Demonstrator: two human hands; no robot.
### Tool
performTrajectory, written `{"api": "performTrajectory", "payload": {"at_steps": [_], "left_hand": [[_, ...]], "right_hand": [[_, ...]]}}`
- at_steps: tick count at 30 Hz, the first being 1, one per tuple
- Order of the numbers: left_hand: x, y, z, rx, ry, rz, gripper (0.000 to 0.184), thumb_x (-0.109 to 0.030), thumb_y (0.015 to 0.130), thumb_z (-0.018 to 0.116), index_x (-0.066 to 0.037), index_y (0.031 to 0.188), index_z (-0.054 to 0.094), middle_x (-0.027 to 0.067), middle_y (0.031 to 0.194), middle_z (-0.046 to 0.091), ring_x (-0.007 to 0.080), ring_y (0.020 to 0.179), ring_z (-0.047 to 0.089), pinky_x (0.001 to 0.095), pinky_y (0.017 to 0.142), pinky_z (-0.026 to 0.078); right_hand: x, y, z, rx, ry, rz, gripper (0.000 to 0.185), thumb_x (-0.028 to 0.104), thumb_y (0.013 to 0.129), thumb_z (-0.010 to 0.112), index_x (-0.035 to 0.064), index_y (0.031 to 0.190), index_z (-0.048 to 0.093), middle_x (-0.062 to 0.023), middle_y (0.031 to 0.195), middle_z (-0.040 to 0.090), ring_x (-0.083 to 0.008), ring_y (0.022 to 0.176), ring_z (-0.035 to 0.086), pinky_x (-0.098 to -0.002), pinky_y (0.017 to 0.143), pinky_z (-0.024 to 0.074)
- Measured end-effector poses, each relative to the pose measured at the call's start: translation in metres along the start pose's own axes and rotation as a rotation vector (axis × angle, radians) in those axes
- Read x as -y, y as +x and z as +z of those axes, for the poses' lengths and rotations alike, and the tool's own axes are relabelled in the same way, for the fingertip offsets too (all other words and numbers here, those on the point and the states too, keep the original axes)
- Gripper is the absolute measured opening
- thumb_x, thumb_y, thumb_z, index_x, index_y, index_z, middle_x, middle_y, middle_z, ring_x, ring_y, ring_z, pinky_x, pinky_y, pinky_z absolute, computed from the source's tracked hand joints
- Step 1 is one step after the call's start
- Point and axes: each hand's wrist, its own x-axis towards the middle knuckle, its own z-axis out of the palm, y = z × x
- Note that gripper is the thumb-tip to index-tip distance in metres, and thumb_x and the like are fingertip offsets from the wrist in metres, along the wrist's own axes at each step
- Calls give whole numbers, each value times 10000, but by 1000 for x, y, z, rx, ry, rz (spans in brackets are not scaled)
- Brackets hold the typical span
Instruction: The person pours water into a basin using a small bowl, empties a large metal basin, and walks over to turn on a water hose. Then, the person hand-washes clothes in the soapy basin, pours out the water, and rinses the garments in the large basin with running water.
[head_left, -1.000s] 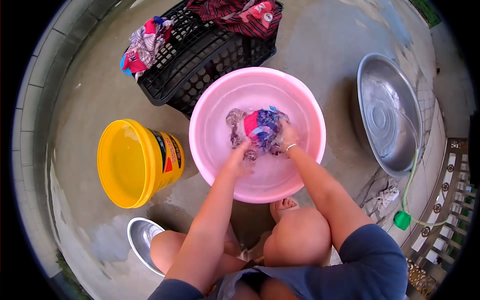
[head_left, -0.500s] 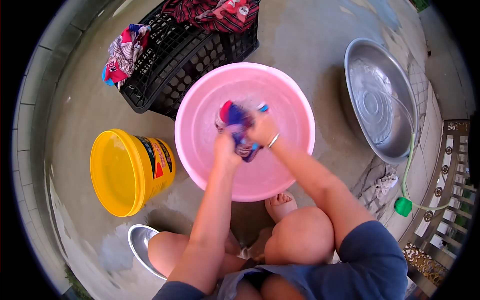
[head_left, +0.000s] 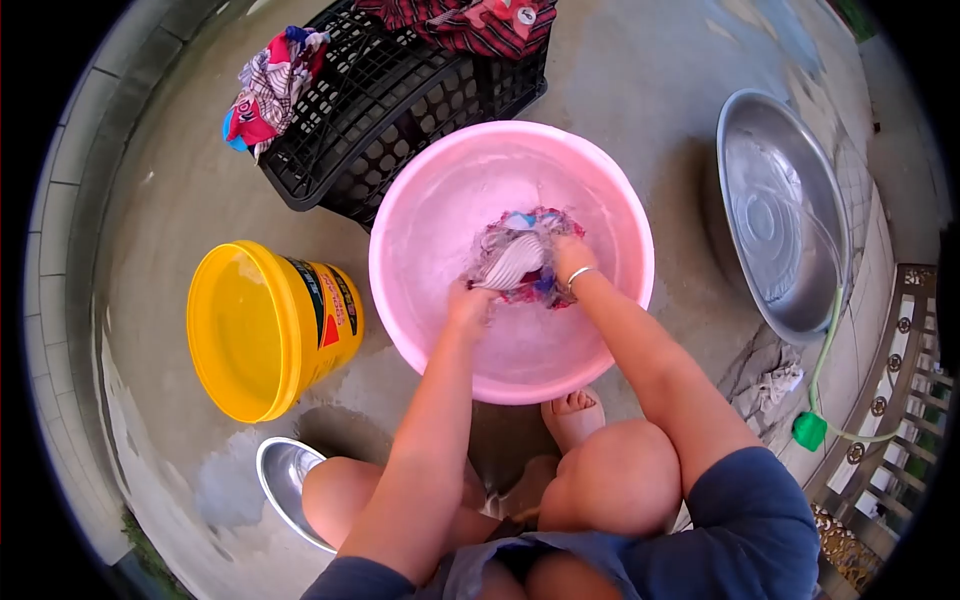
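Note:
A wet patterned garment (head_left: 515,258), striped with pink and blue parts, lies spread in the water of the pink basin (head_left: 400,345). My left hand (head_left: 470,303) is closed on its lower left edge. At its right side my right hand (head_left: 570,260), with a bracelet at the wrist, grips the cloth. Fingertips of both hands are partly hidden by cloth and water.
Clothes hang over a black crate (head_left: 365,150) behind the basin. A yellow bucket (head_left: 275,330) and small metal bowl (head_left: 285,485) stand left. Right are a large metal basin (head_left: 780,220), a hose (head_left: 826,350) and a grey rag (head_left: 775,385).
The garment was bunched between my hands above the water half a second ago; now it is lower and spread in the water. My hands have moved apart. The whole view has shifted slightly.

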Motion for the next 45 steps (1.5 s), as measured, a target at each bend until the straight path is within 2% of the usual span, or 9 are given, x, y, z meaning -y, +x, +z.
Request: {"api": "performTrajectory", "payload": {"at_steps": [5,12,20,24,32,34,37,41,45], "left_hand": [[-26,-6,-15,603,-1285,17,463,-274,806,481,-32,1183,366,112,1091,476,222,994,461,377,843,383],[-43,-30,0,654,-1391,160,417,-336,837,409,-39,1129,425,107,1095,488,229,997,479,365,854,390],[-95,-70,15,490,-1333,224,290,-221,848,422,-5,1030,490,103,973,554,201,823,571,316,701,480],[-114,-108,17,193,-934,630,233,1,747,540,19,979,515,60,879,573,136,760,547,253,678,450],[-97,-94,25,-30,-405,997,242,-127,660,615,6,850,546,130,730,592,237,651,583,305,609,462],[-85,-80,16,49,-211,1014,296,-133,674,614,3,921,523,119,784,585,209,681,572,304,639,456],[-75,-58,0,70,361,853,434,-200,700,606,-2,1055,455,131,942,539,230,792,541,340,708,438],[-35,-27,-10,-162,877,704,630,-334,721,572,-49,1219,312,155,1245,313,352,1043,385,438,823,370],[-4,1,4,-78,1014,612,622,-273,712,583,-133,1248,301,138,1308,203,383,1094,320,436,862,346]], "right_hand": [[32,-25,-59,-36,496,-391,319,134,556,620,67,859,546,-144,822,574,-300,792,540,-362,718,433],[70,-55,-98,-114,893,-652,386,198,620,634,102,985,554,-90,1032,522,-198,962,483,-338,840,368],[76,-94,-101,-575,289,-563,648,437,590,657,108,1109,451,-204,1034,423,-379,947,387,-432,853,304],[71,-85,-55,-865,1234,-382,472,242,673,615,3,1040,440,-129,984,449,-240,882,470,-326,792,369],[61,-73,-74,-637,1538,-150,212,152,797,419,-33,865,496,-117,855,513,-194,801,485,-306,709,378],[54,-64,-61,-777,1254,-172,218,170,772,459,-37,827,502,-134,824,521,-177,774,486,-310,689,378],[35,-57,-83,2,935,232,338,225,686,585,6,929,498,-199,980,491,-274,887,488,-370,738,391],[30,-64,-80,-375,68,15,644,279,630,659,210,1194,355,-201,1288,204,-358,1108,322,-518,828,332],[34,-64,-38,-160,-187,-262,742,376,621,661,291,1254,282,-156,1330,157,-334,1208,191,-641,849,215]]}}
